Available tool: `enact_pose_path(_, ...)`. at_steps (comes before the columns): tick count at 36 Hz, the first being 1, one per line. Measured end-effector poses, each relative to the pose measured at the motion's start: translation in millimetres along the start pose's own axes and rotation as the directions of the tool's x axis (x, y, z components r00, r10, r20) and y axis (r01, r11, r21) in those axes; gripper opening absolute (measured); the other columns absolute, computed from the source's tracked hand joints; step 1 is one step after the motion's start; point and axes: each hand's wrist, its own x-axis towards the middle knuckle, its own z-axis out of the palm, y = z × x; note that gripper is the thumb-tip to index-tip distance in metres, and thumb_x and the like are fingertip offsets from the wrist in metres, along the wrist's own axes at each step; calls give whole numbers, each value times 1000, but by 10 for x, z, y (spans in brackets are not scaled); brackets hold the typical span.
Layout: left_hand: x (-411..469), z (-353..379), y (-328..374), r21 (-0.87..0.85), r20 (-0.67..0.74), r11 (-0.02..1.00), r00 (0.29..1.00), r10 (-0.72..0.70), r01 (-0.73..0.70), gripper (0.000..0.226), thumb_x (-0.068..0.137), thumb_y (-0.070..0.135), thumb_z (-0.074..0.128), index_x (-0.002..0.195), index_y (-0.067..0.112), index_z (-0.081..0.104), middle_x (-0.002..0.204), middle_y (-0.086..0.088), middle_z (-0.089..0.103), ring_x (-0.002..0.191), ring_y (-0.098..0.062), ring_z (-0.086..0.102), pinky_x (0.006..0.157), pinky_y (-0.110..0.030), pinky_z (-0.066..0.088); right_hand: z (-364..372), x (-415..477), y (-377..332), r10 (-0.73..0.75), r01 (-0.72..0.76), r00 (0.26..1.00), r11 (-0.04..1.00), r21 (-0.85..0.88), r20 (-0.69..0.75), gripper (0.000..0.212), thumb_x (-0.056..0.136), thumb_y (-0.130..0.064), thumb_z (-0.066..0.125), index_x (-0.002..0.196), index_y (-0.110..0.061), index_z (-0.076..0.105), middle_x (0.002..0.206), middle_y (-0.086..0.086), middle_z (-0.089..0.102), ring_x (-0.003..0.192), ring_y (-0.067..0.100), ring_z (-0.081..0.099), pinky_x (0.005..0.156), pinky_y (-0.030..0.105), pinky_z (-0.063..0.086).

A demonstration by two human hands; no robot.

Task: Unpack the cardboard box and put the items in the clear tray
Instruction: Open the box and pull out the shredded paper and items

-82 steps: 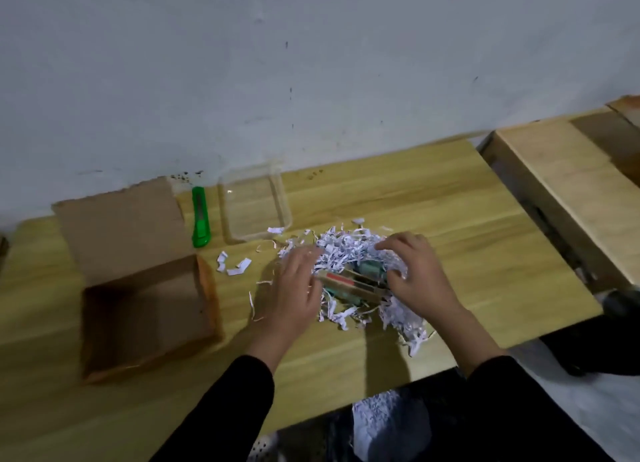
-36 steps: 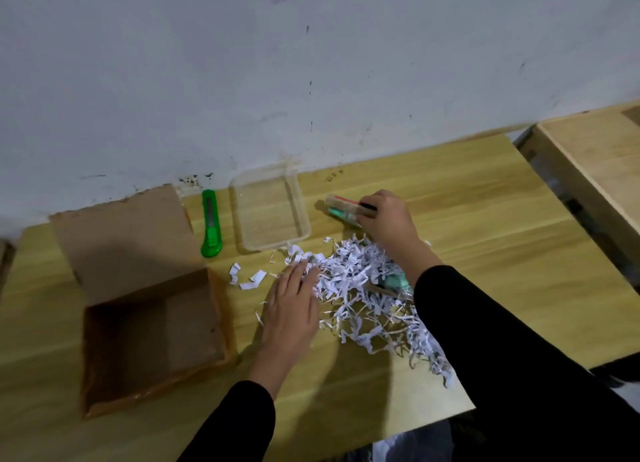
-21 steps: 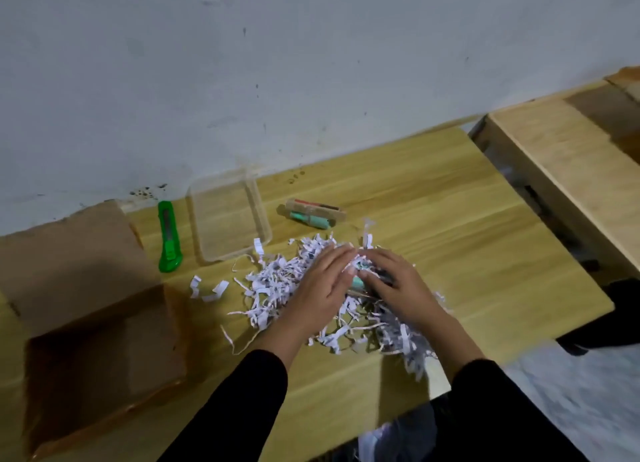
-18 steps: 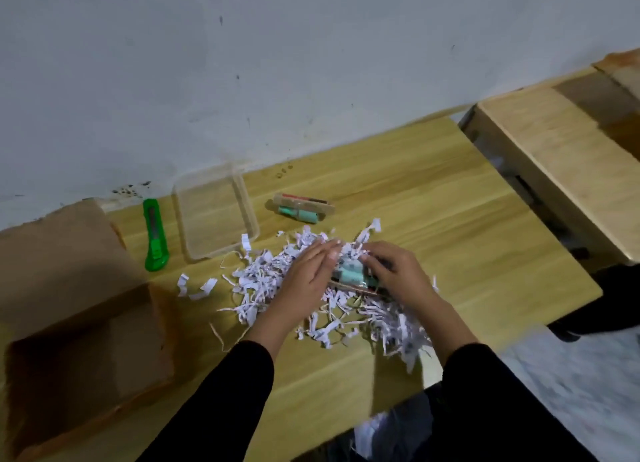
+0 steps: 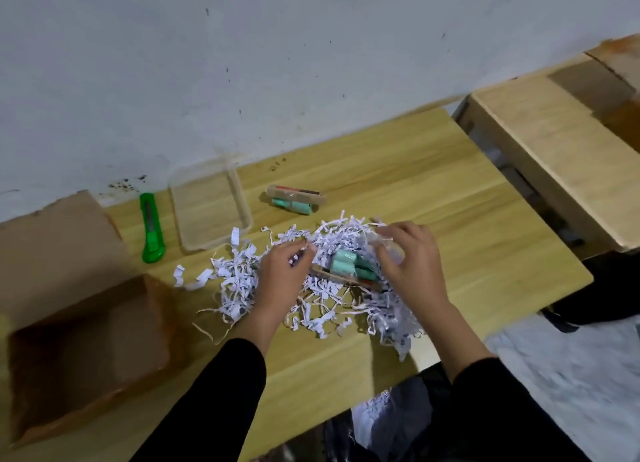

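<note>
The open cardboard box [image 5: 86,350] stands at the left with its flap up. The clear tray [image 5: 207,208] lies by the wall with nothing in it. One bundle of a teal tube and brown sticks [image 5: 296,200] rests on the table just right of the tray. A second teal bundle [image 5: 346,266] lies in the pile of white shredded paper [image 5: 322,309]. My left hand [image 5: 280,278] lies flat on the paper at that bundle's left end, fingers apart. My right hand [image 5: 412,264] curls at its right end, with something pale and blurred between thumb and fingers.
A green utility knife [image 5: 151,227] lies between the box flap and the tray. Loose paper strips [image 5: 192,278] are scattered toward the box. A second wooden table [image 5: 561,170] stands to the right across a gap. The table's front edge is near my arms.
My right hand carried the first bundle to the spot beside the tray, left it there and returned to the pile. Both hands have since spread the paper, uncovering the second teal bundle.
</note>
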Motion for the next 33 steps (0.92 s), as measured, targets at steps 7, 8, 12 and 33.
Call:
enact_pose_path(7,-67,-15,-33,-4,-64,999,997,-32,32,29,91,35,56,79,13,70,54,2,55,47,-5,41,47,-20,30,230,-192,-258,-137,134,927,990,32,349,34,74,-24,72,105,-13,65,102,6,60,96,21,54,81,33,48)
enact_pose_path(8,-71,-20,-45,-22,-59,999,998,-32,31,30,91,36,55,76,12,69,53,-7,55,49,-9,40,49,-24,29,258,-204,-262,-139,145,920,989,12,367,39,72,-24,74,109,-14,64,105,5,60,99,22,53,83,34,48)
enact_pose_path(12,-92,-44,-88,-34,-27,999,1000,-8,7,24,92,35,54,92,18,72,60,-6,56,52,-10,41,47,-17,29,317,-216,-229,-129,153,930,987,-42,345,50,70,-17,76,117,-13,60,113,6,59,105,26,53,87,40,49)
enact_pose_path(33,-168,-93,-157,214,47,971,994,102,-110,32,96,25,48,125,15,59,130,-1,59,122,-17,51,103,-38,42,-119,-24,-425,-16,3,982,997,72,186,50,73,-21,75,119,-15,56,116,6,59,106,19,52,92,30,45)
